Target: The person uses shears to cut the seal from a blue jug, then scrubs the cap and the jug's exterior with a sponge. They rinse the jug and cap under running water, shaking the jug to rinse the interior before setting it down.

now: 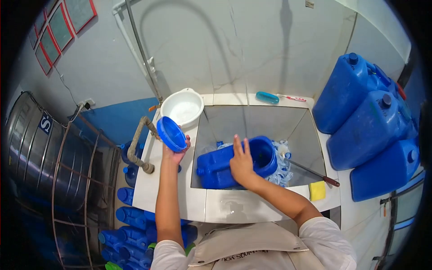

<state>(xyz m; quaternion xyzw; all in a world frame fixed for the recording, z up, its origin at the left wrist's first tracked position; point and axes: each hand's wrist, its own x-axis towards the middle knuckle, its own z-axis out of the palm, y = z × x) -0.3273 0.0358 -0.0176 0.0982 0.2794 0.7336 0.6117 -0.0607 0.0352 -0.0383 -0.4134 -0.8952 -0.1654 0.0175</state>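
My left hand [176, 154] is closed on the rim of a round blue lid [172, 134], raised over the left ledge of the tiled sink with its hollow side showing. A blue plastic water container [216, 164] lies on its side in the sink, its wide round mouth uncovered and facing right. My right hand [243, 165] lies across the container beside that mouth, fingers stretched out. Crumpled clear-and-blue plastic pieces [282, 173] are partly hidden under the container. To its right, a brush [306, 168] with a brown handle end leans on the sink's edge.
A white basin [182, 108] stands at the back left ledge near a pipe [135, 150]. A teal scrub brush [267, 97] and a toothbrush [292, 97] lie along the back ledge. A yellow sponge [317, 191] sits front right. Blue jerrycans [360, 130] line the right side.
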